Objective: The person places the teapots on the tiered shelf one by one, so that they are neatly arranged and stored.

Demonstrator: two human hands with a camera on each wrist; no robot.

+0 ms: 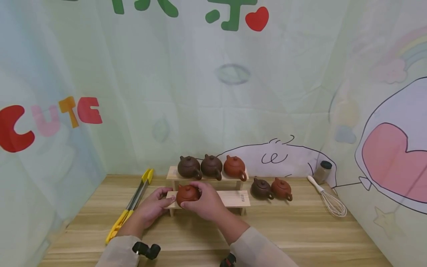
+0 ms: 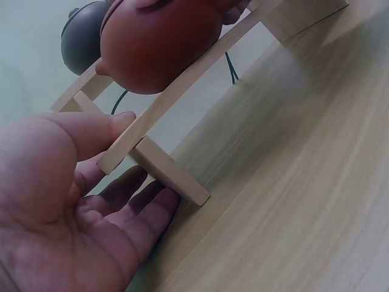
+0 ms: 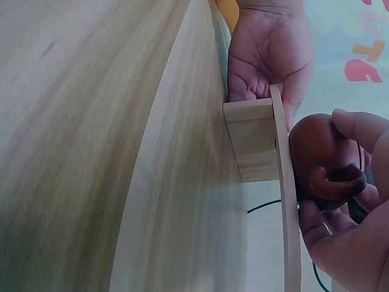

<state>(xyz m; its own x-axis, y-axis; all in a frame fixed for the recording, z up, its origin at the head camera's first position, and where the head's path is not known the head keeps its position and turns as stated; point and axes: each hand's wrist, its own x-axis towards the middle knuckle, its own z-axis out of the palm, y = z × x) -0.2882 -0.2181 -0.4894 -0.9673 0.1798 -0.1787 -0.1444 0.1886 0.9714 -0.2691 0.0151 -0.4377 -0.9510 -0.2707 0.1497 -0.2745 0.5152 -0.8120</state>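
Red-brown teapot [image 1: 186, 195] between right hand [image 1: 207, 202], in pinch around it, and left hand [image 1: 151, 207], seemingly likewise around stand [image 1: 233, 199]

From above, the head camera looked forward and down across the desk [image 1: 283, 230], while the wrist cameras sat low and close, the left tilted beside the front shelf [image 1: 233, 199], the right turned sideways, facing left, all three sharing one red teapot [image 1: 186, 195].
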